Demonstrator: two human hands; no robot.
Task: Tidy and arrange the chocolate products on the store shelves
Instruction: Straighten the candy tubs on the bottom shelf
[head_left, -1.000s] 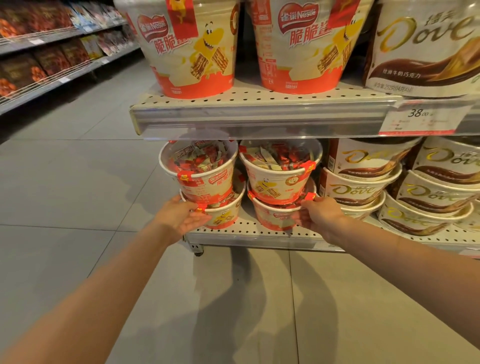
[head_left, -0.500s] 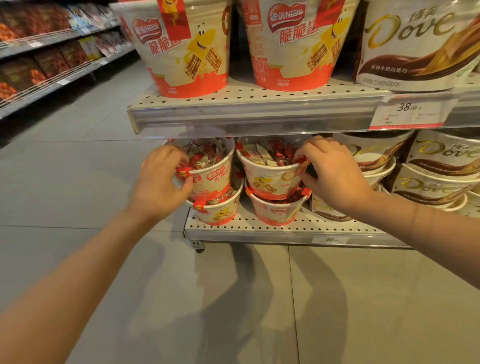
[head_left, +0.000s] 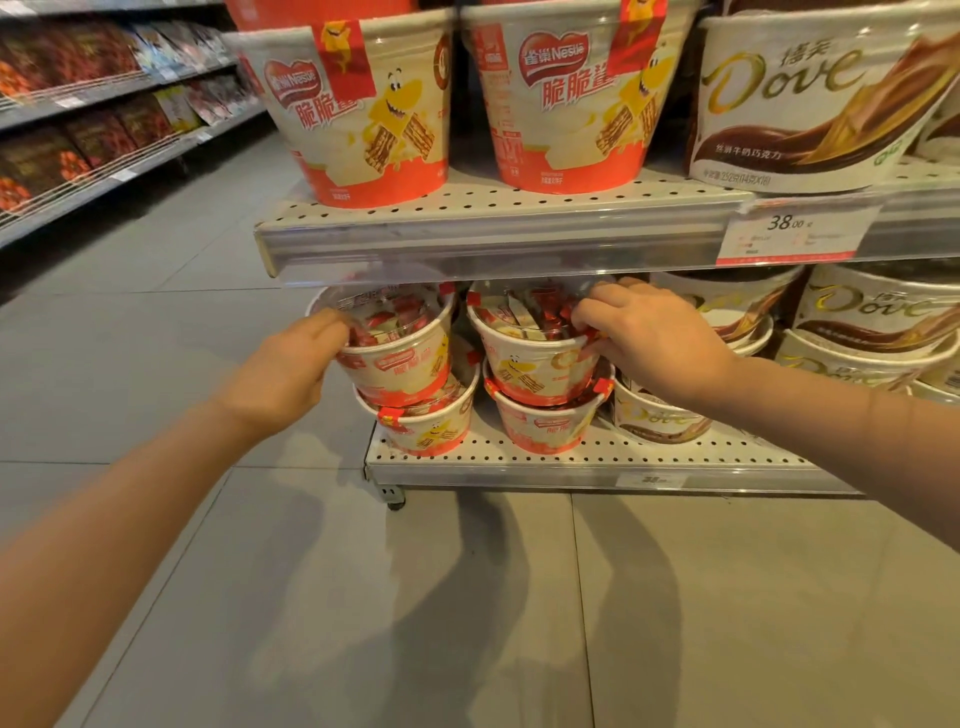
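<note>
left hand (head_left: 283, 376): fingers curled over the rim of the upper left tub (head_left: 397, 345), thumb side against its wall; clamped on it.
right hand (head_left: 652, 338): fingers bent and spread over the clear lid and right rim of the upper right tub (head_left: 535, 345); gripping it.
tub position: both on the lower shelf (head_left: 571, 460), each stacked on a lower tub (head_left: 431, 423) / (head_left: 545, 423), near the shelf's left end.
orientation: round tapered tubs, upright, wide mouth up, axis vertical; upper left tub tilted slightly leftward; printed fronts face the aisle.
materials: glossy paper walls, white over red-orange band, clear plastic lids showing red wrapped pieces, red tape tabs at rims.
neighbours: Dove tubs (head_left: 878, 322) stacked to the right, cream with brown swirl, just beside the right hand.
upper shelf (head_left: 498, 221): perforated metal, clear plastic price rail, big Nestle tubs (head_left: 363, 114) upright.
price tag (head_left: 795, 236): reads 38.00.
floor (head_left: 363, 597): grey tiles.
</note>
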